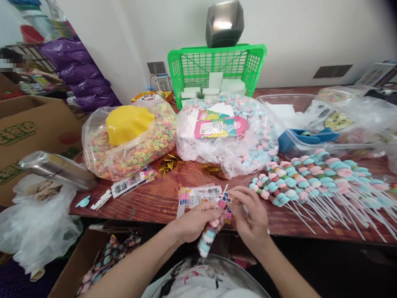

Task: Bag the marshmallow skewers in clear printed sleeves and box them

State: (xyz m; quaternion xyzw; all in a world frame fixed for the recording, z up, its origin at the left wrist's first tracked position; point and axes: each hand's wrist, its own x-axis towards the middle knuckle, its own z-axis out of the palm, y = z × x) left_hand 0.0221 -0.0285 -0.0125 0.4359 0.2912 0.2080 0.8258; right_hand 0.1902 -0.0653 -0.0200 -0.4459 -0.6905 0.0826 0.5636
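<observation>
My left hand (198, 223) is closed around a marshmallow skewer (207, 240), its pink, blue and white pieces hanging below the fist over my lap. My right hand (249, 215) pinches the top of that skewer, where a small colourful label (226, 203) sits on the white stick. Both hands hover at the near edge of the wooden table (161, 198). Flat printed labels (198, 195) lie on the table just beyond my left hand. Finished marshmallow skewers (313, 176) lie in a pile to the right of my right hand.
Behind the hands stand a bag of pastel marshmallows (257, 140) and a bag of coloured cereal rings (136, 149) with a yellow scoop (127, 123). A green basket (217, 66) is at the back. Cardboard boxes (27, 132) and plastic bags (37, 219) crowd the left.
</observation>
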